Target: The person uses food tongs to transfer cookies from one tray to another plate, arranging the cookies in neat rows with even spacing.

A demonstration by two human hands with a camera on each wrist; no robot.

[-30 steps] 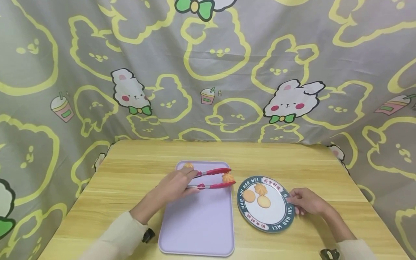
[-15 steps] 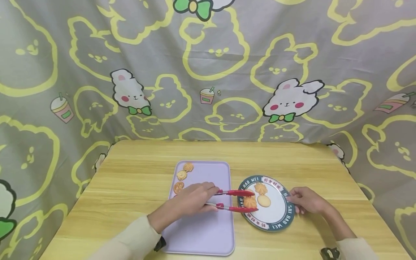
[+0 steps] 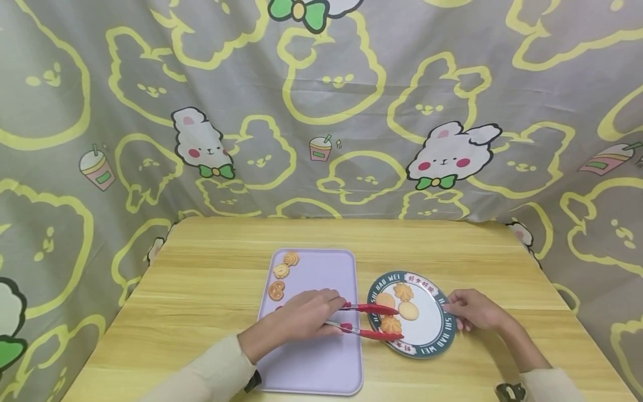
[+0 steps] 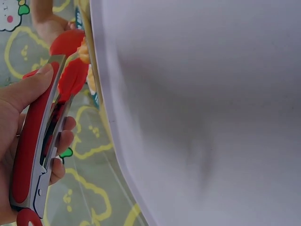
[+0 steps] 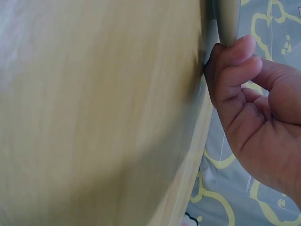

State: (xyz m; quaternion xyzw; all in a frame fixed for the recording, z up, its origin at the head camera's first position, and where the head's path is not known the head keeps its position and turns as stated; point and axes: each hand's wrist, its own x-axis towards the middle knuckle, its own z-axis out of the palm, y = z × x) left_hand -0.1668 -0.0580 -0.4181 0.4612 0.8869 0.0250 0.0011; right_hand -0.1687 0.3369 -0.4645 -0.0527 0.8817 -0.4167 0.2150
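Wood tbl [image 3: 201,240]: L hand [image 3: 301,315] grips tongs [image 3: 378,335], R hand [image 3: 474,310] pinches plate [image 3: 427,334]; 4 cookies [image 3: 403,291] on/over it, 3 left on tray [image 3: 321,363]

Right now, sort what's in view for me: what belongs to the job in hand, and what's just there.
Looks part of the job:
red-tipped tongs, in the left hand
held cookie, between their tips
plate, its rim held by the right hand
three plate cookies
purple tray
three visible tray cookies

Probably just surroundings:
wooden table
cartoon-print curtain
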